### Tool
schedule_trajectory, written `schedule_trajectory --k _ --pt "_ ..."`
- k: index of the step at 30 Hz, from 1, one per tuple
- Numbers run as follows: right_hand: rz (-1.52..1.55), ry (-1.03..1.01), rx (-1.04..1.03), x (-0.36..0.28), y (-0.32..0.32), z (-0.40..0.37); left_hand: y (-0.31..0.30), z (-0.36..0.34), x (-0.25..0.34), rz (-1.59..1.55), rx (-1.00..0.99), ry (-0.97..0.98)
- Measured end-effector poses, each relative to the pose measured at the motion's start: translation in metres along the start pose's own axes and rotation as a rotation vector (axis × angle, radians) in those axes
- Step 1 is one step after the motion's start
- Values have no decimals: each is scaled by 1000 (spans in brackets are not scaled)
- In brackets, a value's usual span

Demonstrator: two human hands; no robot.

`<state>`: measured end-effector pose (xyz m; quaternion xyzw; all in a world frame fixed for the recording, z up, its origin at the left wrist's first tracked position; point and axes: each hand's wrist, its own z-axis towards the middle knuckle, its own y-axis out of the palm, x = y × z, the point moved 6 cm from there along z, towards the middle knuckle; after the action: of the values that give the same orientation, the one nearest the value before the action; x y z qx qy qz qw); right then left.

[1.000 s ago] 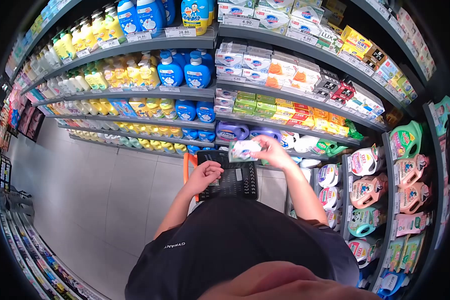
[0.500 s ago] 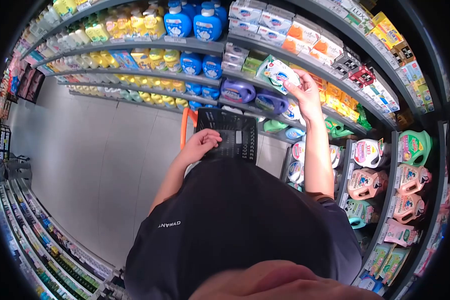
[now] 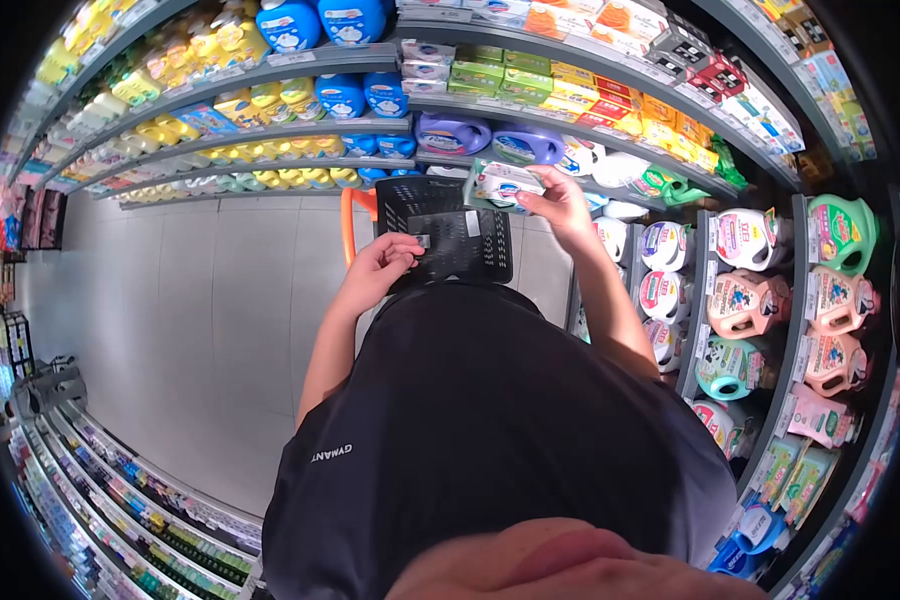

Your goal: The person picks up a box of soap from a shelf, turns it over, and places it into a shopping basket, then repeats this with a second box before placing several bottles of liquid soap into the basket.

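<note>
Between the thumb and fingers of my right hand (image 3: 558,203) is a white and green soap pack (image 3: 505,186), held over the right rim of a black basket (image 3: 495,262). My left hand (image 3: 382,268) is at the basket's left side, its fingers curled together over the basket; something small and pale shows by the fingertips, too small to make out. An orange handle (image 3: 348,228) stands up just left of the basket.
Shelves ahead hold boxed soap (image 3: 525,78), blue bottles (image 3: 341,95) and purple detergent jugs (image 3: 453,134). More jugs (image 3: 746,303) line the shelves on the right. Grey floor (image 3: 220,290) lies to the left, with another shelf row (image 3: 120,500) at lower left.
My right hand has come down and back from the shelf with the soap pack, now at the basket. The left hand has shifted slightly left and up. The view has shifted.
</note>
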<state>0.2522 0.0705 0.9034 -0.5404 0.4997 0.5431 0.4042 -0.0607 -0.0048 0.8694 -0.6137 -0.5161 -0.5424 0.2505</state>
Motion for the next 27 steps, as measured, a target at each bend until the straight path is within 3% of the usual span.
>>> schedule_trajectory --k 3,4,5,6,7,9,11,18,22,27 --pt "123 50 -86 16 28 -10 10 4 5 76 13 11" --pt "83 34 -120 22 38 -11 18 3 14 158 50 37" --pt "-166 202 -106 33 40 -12 24 2 24 241 85 67" --pt "104 215 -131 32 56 -16 30 6 32 443 60 101" --pt "133 260 -158 30 67 -20 37 6 41 450 70 150" --pt "103 306 -220 34 84 -23 43 12 38 383 23 215" --pt "126 358 -173 32 93 -28 40 16 34 337 -10 174" --pt "161 338 -292 20 92 -31 38 19 43 96 -62 140" --pt "182 297 -262 15 78 -33 11 23 47 -66 65 78" --pt "200 335 -215 9 69 -33 10 21 63 -14 76 169"
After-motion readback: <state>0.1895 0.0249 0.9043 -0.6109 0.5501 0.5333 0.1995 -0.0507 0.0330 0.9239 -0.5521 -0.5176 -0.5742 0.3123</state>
